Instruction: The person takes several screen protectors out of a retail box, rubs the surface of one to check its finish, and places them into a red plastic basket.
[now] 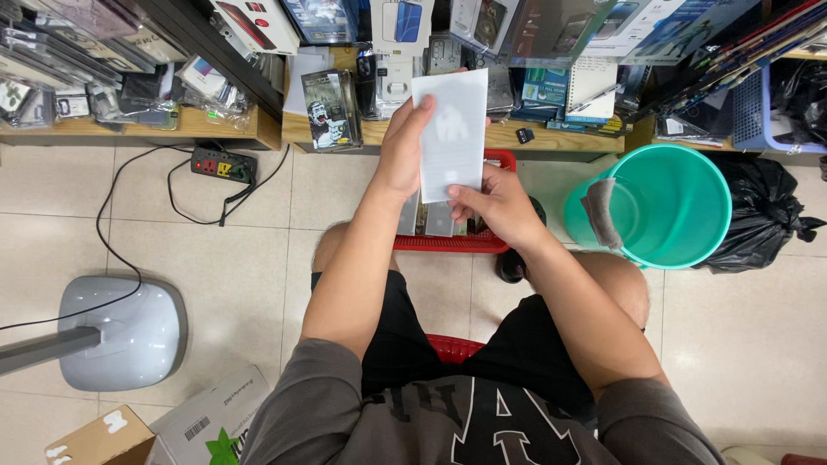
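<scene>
I hold a flat white rectangular packet (451, 129) upright in front of me with both hands. My left hand (403, 151) grips its left edge, fingers curled over the top corner. My right hand (498, 205) pinches its lower right corner. Below the packet, a red plastic basket (454, 243) on the floor holds more flat packets standing on edge. I sit on a red stool (454, 347) with my knees on either side of the basket.
A wooden shelf (517, 136) ahead is packed with phone cases and boxed accessories. A teal bucket (668, 207) with a grey cloth stands to the right beside a black bag (758, 215). A power strip (223, 164), a fan base (121, 331) and cardboard boxes (155, 430) lie to the left.
</scene>
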